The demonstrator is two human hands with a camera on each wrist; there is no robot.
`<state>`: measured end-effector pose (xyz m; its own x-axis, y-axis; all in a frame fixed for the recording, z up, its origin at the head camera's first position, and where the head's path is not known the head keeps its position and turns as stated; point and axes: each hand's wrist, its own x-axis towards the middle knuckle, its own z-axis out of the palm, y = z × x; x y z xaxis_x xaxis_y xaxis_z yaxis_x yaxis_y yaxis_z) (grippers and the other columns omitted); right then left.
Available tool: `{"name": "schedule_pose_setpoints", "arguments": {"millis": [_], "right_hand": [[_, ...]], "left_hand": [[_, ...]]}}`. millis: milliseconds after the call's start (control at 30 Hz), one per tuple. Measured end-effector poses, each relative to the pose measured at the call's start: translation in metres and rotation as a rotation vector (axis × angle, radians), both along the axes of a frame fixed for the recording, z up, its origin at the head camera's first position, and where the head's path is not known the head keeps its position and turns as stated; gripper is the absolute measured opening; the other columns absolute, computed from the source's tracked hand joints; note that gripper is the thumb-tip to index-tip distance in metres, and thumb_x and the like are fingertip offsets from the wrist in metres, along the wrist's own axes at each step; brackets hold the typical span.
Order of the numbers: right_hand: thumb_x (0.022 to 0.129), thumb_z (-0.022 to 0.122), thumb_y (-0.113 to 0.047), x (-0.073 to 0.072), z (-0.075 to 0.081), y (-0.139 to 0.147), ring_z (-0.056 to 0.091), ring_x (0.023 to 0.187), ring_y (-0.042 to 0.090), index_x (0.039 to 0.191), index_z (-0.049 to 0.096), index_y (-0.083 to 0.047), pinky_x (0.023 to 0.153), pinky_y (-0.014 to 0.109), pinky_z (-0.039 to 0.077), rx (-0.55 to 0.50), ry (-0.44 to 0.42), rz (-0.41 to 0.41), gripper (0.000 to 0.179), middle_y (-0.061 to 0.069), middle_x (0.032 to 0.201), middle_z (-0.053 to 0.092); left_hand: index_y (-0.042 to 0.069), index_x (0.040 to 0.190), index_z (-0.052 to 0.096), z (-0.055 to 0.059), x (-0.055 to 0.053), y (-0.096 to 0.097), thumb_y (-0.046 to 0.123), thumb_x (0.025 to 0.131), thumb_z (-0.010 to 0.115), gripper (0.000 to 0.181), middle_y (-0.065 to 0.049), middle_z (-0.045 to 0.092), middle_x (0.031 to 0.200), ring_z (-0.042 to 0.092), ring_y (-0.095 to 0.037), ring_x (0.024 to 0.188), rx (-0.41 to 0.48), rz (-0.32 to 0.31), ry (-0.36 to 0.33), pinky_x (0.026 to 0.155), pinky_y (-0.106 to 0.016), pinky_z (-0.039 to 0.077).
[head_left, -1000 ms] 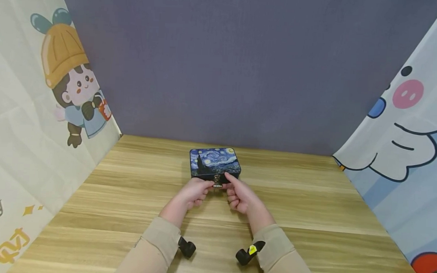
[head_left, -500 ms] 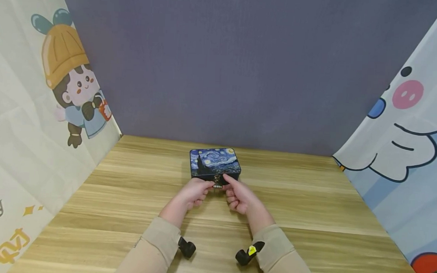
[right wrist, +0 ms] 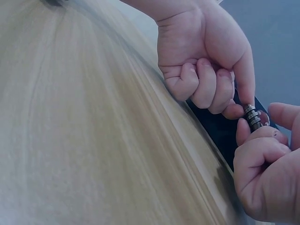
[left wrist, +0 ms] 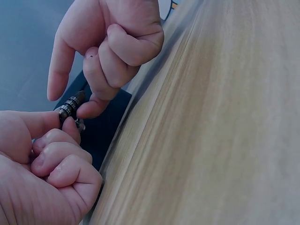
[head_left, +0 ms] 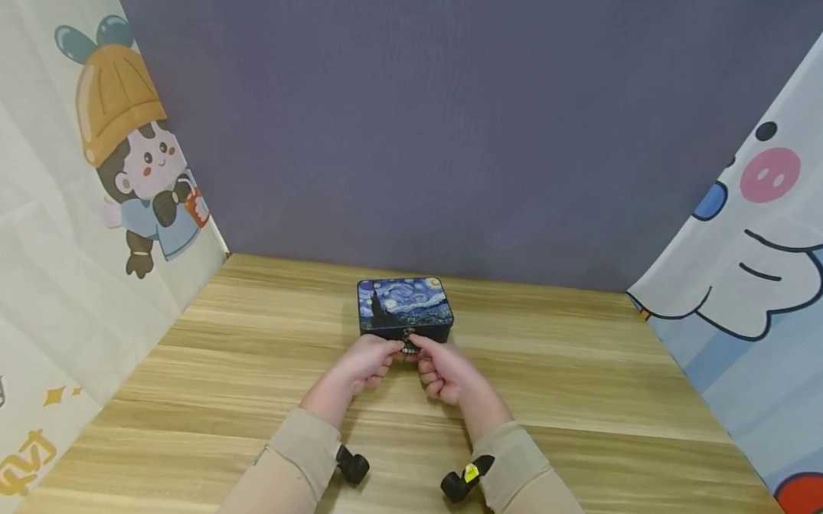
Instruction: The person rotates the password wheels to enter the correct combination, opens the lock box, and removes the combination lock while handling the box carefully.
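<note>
A small box with a starry-night painting on its lid lies closed at the back middle of the table. From the latch on its front hangs a small combination padlock with numbered dials. My left hand pinches one end of the padlock between thumb and index finger, its other fingers curled, as the left wrist view shows. Opposite it, my right hand has its bent index finger at the dials and its straight thumb on the other side, near the shackle. The right hand's remaining fingers are curled into the palm.
The wooden table runs up to a dark grey-blue back wall. Printed cartoon curtains stand at the left and right. A black wrist camera is strapped to each cuff.
My right hand has shifted slightly left, its thumb moving in from the box's front edge to just above the padlock. The left hand and the box have stayed in place.
</note>
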<state>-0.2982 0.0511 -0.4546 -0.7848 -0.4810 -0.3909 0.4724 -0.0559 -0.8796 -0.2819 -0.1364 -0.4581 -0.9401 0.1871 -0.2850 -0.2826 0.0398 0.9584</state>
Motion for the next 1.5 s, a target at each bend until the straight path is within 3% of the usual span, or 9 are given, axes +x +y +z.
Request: {"name": "schedule_pose_setpoints", "arguments": {"millis": [600, 1500], "right_hand": [[0.096, 0.061, -0.027, -0.0009, -0.0010, -0.0036, 0.026, 0.041, 0.001, 0.095, 0.055, -0.004, 0.037, 0.016, 0.021, -0.004, 0.011, 0.000, 0.024, -0.010, 0.056, 0.031], [0.095, 0.062, -0.022, 0.0009, -0.0006, -0.0055, 0.025, 0.044, 0.002, 0.093, 0.055, -0.003, 0.038, 0.016, 0.021, -0.003, 0.023, -0.013, 0.020, -0.009, 0.058, 0.032]], "left_hand": [[0.006, 0.083, 0.053, 0.0017, -0.0009, 0.0009, 0.026, 0.103, 0.057, 0.029, 0.006, 0.030, 0.055, 0.021, -0.009, 0.042, 0.000, 0.003, -0.004, 0.039, -0.024, 0.019], [0.006, 0.081, 0.053, 0.0006, -0.0008, 0.0007, 0.025, 0.103, 0.058, 0.029, 0.006, 0.031, 0.055, 0.022, -0.008, 0.042, 0.002, 0.003, 0.009, 0.039, -0.023, 0.020]]}}
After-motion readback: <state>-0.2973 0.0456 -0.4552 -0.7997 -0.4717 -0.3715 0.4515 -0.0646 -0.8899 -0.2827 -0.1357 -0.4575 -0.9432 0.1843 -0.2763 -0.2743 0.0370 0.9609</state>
